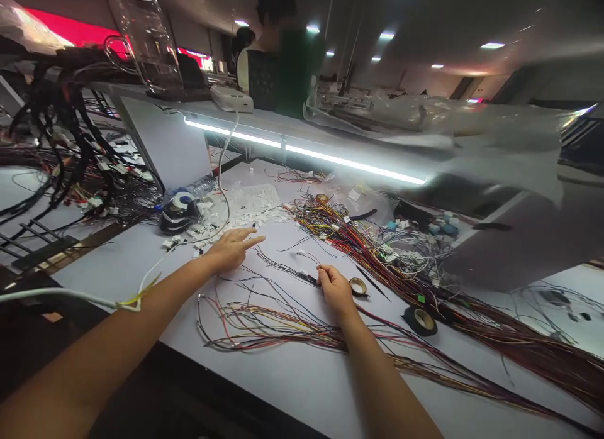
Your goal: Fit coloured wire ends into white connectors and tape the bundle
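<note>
My left hand point(232, 249) reaches over the white tabletop with fingers stretched out, close to a scatter of small white connectors point(198, 233). Its fingertips hover by the ends of thin dark wires point(271, 261); whether they touch I cannot tell. With thumb and fingers pinched together, my right hand point(336, 288) grips a thin wire point(309, 255) whose loose end points up and left. A dark-sleeved part with a white connector point(304, 273) lies against that hand. Below both hands spreads a bundle of red, yellow and black wires point(264, 326).
Two rolls of tape, a small one point(357, 287) and a black one point(419, 320), lie right of my right hand. A thick wire harness point(377, 263) crosses the table behind them. A white cable point(221, 168) hangs from the shelf, under a lit lamp point(330, 157). Another person point(276, 24) is beyond.
</note>
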A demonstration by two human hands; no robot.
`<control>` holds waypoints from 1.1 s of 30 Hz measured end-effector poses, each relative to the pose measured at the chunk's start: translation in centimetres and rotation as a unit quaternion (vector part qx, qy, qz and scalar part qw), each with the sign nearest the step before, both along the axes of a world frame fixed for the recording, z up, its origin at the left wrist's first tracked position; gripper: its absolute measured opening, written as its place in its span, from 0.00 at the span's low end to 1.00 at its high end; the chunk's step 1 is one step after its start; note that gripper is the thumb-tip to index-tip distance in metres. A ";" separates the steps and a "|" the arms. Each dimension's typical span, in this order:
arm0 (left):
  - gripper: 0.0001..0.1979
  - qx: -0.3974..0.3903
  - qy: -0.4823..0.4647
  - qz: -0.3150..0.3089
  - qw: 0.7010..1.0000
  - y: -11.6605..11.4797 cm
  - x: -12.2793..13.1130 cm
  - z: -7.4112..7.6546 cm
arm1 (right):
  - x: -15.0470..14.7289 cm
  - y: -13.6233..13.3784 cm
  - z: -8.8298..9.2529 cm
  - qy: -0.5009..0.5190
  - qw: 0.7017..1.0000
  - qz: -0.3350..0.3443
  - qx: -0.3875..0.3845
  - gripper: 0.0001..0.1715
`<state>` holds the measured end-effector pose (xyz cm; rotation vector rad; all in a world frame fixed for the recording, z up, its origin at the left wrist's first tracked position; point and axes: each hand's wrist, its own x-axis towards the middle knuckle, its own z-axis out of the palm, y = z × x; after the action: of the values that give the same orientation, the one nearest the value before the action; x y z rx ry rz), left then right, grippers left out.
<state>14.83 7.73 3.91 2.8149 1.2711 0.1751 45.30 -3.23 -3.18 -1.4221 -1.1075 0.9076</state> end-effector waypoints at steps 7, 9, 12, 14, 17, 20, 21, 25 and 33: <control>0.16 -0.069 -0.030 -0.065 0.995 -4.0 -0.5 0.2 | 0.9 0.1 -0.1 -0.060 0.997 -0.037 0.012 0.31; 0.16 -0.079 -0.034 -0.060 0.994 -4.3 -1.4 -0.3 | 1.6 -1.2 0.8 -0.075 0.996 -0.050 0.024 0.30; 0.17 -0.079 -0.047 -0.028 0.995 -4.9 -2.7 -0.7 | 2.5 -4.7 2.6 -0.161 0.985 -0.049 0.046 0.23; 0.17 -0.073 -0.075 -0.001 0.995 -5.9 -3.3 -0.6 | 2.7 -7.5 3.4 -0.254 0.964 0.004 0.080 0.18; 0.17 -0.064 -0.157 0.021 0.985 -8.1 -3.6 -0.4 | 2.2 -11.6 3.5 -0.370 0.912 0.123 0.129 0.16; 0.14 -0.073 -0.205 0.017 0.976 -10.6 -3.4 -0.9 | 1.3 -14.5 2.5 -0.444 0.868 0.162 0.152 0.17; 0.13 -0.078 -0.207 0.010 0.975 -11.4 -3.3 -1.2 | 1.0 -15.1 2.1 -0.462 0.859 0.157 0.156 0.18; 0.12 -0.101 -0.211 -0.004 0.972 -13.8 -3.6 -2.4 | 0.3 -16.3 1.0 -0.517 0.834 0.131 0.143 0.20; 0.10 -0.088 -0.217 0.038 0.971 -17.5 -5.6 -3.0 | -0.5 -17.4 0.1 -0.554 0.805 0.126 0.172 0.15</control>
<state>9.23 -9.76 0.87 2.3987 1.2183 0.6098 44.84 -20.63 -3.06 -1.4913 -2.2318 -0.1009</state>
